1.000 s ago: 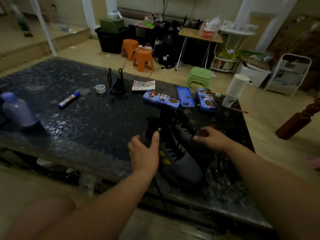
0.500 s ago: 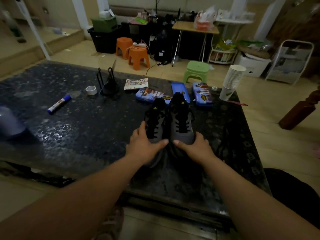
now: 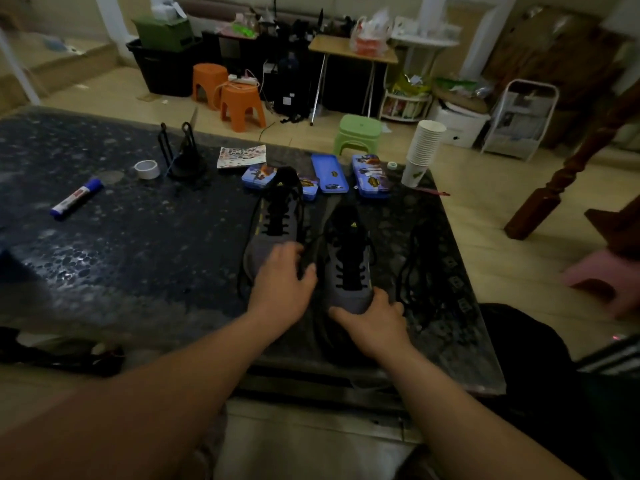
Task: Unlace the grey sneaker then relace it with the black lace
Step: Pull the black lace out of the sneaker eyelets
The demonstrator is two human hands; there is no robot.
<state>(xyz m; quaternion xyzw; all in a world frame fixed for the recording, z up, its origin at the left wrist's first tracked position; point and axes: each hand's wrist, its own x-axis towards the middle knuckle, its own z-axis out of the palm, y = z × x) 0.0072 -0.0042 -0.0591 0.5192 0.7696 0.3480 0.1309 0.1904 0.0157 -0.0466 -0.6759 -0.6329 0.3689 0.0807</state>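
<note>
Two grey sneakers with black laces stand toe-towards-me on the dark table (image 3: 138,237). The left sneaker (image 3: 273,220) sits farther back, and my left hand (image 3: 282,289) lies over its toe with the fingers curled round it. The right sneaker (image 3: 348,268) is nearer. My right hand (image 3: 375,322) grips its toe from the front, thumb stretched left. A loose black lace (image 3: 415,265) lies in loops on the table right of the shoes. Another lace end (image 3: 247,237) trails down the left sneaker's outer side.
Behind the shoes lie three blue tin cases (image 3: 329,173), a sticker sheet (image 3: 241,155) and a stack of paper cups (image 3: 424,150). A black stand (image 3: 183,154), tape roll (image 3: 147,169) and blue marker (image 3: 76,199) are at the left. The table's right edge is close to the loose lace.
The sneakers stood side by side; now the left one is farther from me and the right one nearer. Both hands have stayed on the toes.
</note>
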